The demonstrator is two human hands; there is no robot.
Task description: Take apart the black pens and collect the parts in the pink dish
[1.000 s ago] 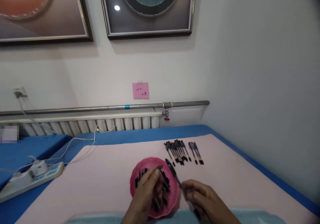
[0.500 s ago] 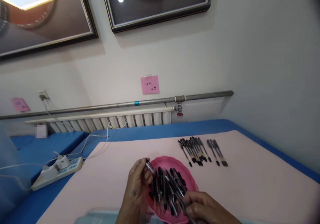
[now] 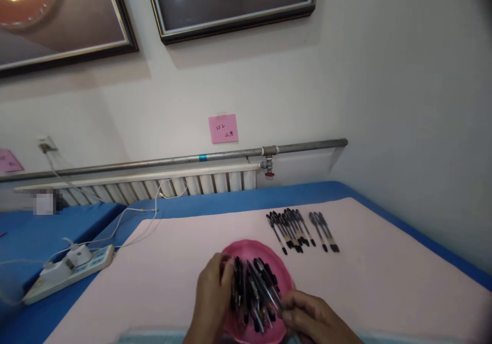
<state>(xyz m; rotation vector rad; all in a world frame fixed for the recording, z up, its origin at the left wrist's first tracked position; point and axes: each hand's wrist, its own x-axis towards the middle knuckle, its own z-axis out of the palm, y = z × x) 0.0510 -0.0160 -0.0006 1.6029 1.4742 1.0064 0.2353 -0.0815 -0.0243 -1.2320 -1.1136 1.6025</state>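
Note:
A pink bowl point(image 3: 246, 246) full of several black pens point(image 3: 253, 290) sits on the pink mat near me. My left hand point(image 3: 210, 295) curls around the bowl's left rim, fingers touching pens inside. My right hand point(image 3: 311, 318) is at the bowl's right side, fingers pinched on a pen that lies over the pile. Beyond the bowl, a row of several black pens point(image 3: 298, 228) lies side by side on the mat.
The pink mat point(image 3: 384, 282) covers a blue table point(image 3: 238, 203) against a white wall. A white power strip point(image 3: 67, 267) with cables lies at the left. A radiator point(image 3: 154, 187) and a grey pipe point(image 3: 192, 158) run along the wall under a pink note point(image 3: 223, 128).
The view shifted slightly. My left hand dropped from holding a pen above the bowl to gripping the bowl's left rim. My right hand stays at the right side on a pen.

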